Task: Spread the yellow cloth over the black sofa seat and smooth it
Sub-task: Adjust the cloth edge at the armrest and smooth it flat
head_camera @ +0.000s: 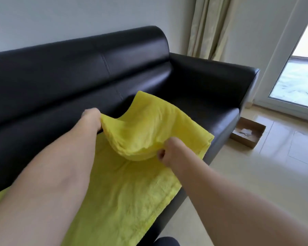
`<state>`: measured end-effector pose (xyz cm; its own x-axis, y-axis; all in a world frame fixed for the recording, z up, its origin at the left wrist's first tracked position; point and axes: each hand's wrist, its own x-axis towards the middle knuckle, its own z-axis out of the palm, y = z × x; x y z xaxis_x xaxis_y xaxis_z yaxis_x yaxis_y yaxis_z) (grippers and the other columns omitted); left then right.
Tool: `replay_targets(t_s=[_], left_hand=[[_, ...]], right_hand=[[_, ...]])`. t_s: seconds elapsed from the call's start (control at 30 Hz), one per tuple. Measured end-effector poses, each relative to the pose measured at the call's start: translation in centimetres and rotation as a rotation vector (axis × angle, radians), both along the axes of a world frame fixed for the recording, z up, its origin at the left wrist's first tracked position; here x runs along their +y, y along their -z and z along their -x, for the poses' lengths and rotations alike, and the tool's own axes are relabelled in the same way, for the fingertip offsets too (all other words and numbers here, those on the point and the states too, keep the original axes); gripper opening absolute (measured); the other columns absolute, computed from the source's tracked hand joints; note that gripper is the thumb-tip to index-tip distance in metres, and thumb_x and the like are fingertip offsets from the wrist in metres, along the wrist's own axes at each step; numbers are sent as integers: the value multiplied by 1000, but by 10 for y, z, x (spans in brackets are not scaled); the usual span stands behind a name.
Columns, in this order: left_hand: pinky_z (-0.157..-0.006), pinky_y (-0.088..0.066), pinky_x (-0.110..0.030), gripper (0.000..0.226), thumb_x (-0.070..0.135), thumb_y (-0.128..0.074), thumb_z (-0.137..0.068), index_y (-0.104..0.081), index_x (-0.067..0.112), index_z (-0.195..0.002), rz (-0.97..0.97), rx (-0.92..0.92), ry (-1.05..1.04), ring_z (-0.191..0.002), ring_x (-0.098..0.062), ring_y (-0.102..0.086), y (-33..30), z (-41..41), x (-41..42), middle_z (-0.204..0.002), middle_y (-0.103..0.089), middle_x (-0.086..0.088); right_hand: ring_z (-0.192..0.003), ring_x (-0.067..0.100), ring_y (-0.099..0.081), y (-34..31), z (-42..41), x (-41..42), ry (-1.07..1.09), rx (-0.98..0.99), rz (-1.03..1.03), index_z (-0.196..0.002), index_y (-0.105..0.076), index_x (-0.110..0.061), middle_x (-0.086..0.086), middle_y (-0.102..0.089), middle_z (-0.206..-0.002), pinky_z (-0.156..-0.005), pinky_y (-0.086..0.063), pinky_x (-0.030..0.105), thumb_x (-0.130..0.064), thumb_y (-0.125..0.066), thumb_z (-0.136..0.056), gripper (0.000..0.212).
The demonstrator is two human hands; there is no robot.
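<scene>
Gripping one yellow cloth (132, 183) are two hands: the left hand (91, 118) pinches its raised fold near the backrest, the right hand (169, 150) pinches the same fold nearer the seat's front. Its lower part lies on one black sofa (60, 71); one cardboard tray (248, 133) sits on the floor (274, 166).

Wrinkled yellow cloth (132, 183) lies half-spread on the black sofa seat (208, 110), far end lifted
</scene>
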<state>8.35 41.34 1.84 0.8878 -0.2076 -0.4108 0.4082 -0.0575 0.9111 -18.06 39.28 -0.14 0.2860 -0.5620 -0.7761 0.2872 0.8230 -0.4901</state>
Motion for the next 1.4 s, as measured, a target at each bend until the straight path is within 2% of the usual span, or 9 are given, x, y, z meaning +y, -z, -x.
replay_targets(t_s=[0.17,0.37,0.47,0.57,0.73,0.83,1.0,1.17,1.4], left_hand=[[-54,-53,-22,16,15,-50,-92,-55,21,-105,444,-85,32,-74,-17,-60,-74,-13,2,-94,-62,-2],[-65,-35,8,40,1,-31,-103,-39,7,-142,82,95,-42,-102,-11,-53,20,-32,45,-128,-53,-12],[-90,-43,-16,44,15,-52,-97,-45,7,-139,-498,-287,-11,-129,-18,-47,25,-50,62,-141,-47,-8],[-88,-47,-32,47,18,-49,-96,-38,11,-141,-39,-173,-275,-123,-26,-53,-22,-45,61,-138,-51,-9],[-103,-37,-47,66,20,-45,-96,-12,25,-153,-263,-336,-4,-128,-33,-44,-21,-15,10,-149,-34,-10],[-113,-20,-51,75,53,-37,-96,2,30,-155,-402,-330,321,-142,-35,-23,15,13,-24,-161,-8,-6],[-114,-2,-62,70,64,-18,-92,-10,33,-154,-762,-485,559,-146,-30,-9,95,30,-32,-161,-8,-3],[-103,-33,-48,55,35,-48,-89,-37,18,-140,-772,-646,270,-127,-34,-36,116,43,-7,-143,-32,-9],[-55,-49,-30,19,26,-54,-90,-59,8,-90,-268,-46,435,-64,-26,-58,116,83,1,-83,-66,-13]], right_hand=[[-67,15,-49,-81,-10,-38,274,28,563,-139,-40,-29,-2,-53,-103,-55,-48,27,-14,-40,-96,46],[-42,14,-41,23,-15,64,-444,138,-73,-74,-52,-5,4,-47,-51,-37,-46,21,-7,-39,-97,26],[-47,18,-42,16,-23,46,-155,55,-149,-80,-50,-2,9,-49,-65,-31,-44,25,-14,-41,-98,24],[-51,23,-42,3,-31,0,349,-70,-318,-114,-60,-16,3,-62,-106,-34,-41,31,-33,-41,-101,29],[-70,30,-55,-5,-1,-31,658,-252,-327,-132,-53,-22,6,-57,-129,-74,-52,44,-34,-33,-103,37],[-105,39,-59,6,14,-30,466,-177,-190,-140,-40,-12,18,-52,-134,-100,-45,49,-26,-30,-100,43],[-69,20,-49,43,28,-36,-239,341,189,-110,-46,-7,8,-53,-86,-60,-41,29,-14,-49,-86,25],[-113,32,-46,75,33,-58,-420,719,459,-126,-54,-16,11,-40,-134,-91,-46,41,-25,-64,-83,45],[-92,12,-53,79,28,-46,-326,321,727,-115,-45,-28,-1,-55,-112,-70,-45,28,-30,-47,-101,14]])
